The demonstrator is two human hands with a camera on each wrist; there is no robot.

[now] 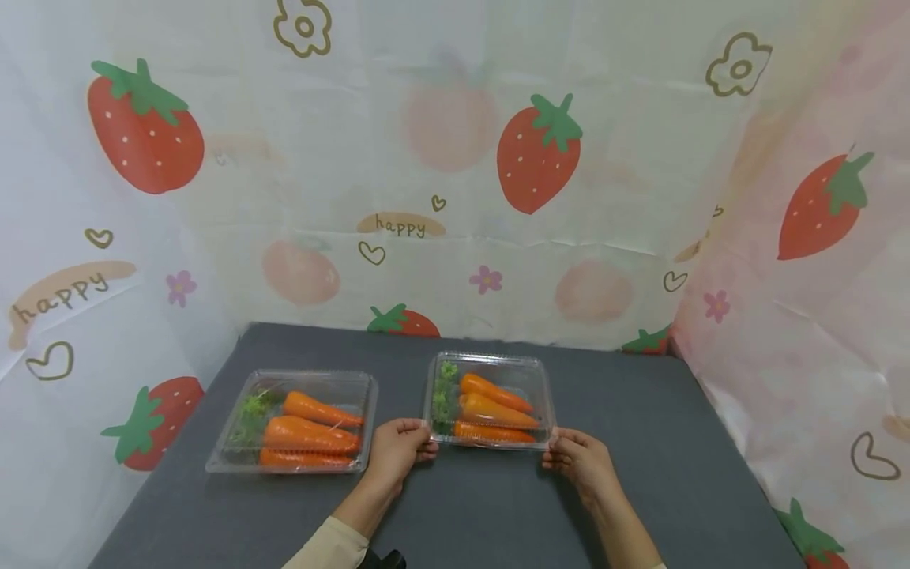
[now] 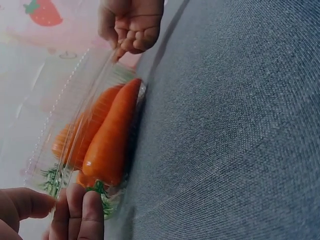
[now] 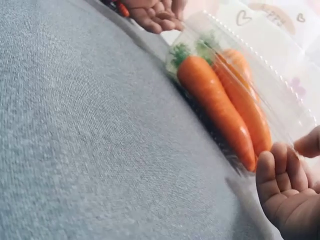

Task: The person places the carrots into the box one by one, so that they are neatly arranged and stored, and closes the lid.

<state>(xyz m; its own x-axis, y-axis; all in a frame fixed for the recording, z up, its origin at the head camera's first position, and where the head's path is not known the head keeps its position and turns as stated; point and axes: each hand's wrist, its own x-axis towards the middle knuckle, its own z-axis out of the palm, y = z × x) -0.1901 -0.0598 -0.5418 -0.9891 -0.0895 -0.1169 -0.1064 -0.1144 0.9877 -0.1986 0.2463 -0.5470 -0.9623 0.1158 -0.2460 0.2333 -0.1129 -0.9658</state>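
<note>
A clear plastic clamshell box [image 1: 490,358] lies in front of me, with several orange carrots [image 1: 498,412] and their green tops [image 1: 445,399] inside. Its lid sits over the carrots. My left hand [image 1: 400,450] pinches the near left corner of the rim between thumb and fingers. At the near right corner, my right hand [image 1: 580,461] grips the rim the same way. Seen in the left wrist view, the left thumb is above the clear rim [image 2: 80,122] and the curled fingers [image 2: 75,212] are below it. The right wrist view shows the right fingers [image 3: 285,175] likewise under the edge.
Left of my left hand stands a second clear box [image 1: 372,403], also with carrots [image 1: 313,435] and greens. Both boxes are on a dark grey cloth-covered table [image 1: 490,514]. Strawberry-print sheets [image 1: 640,158] hang along the back and both sides.
</note>
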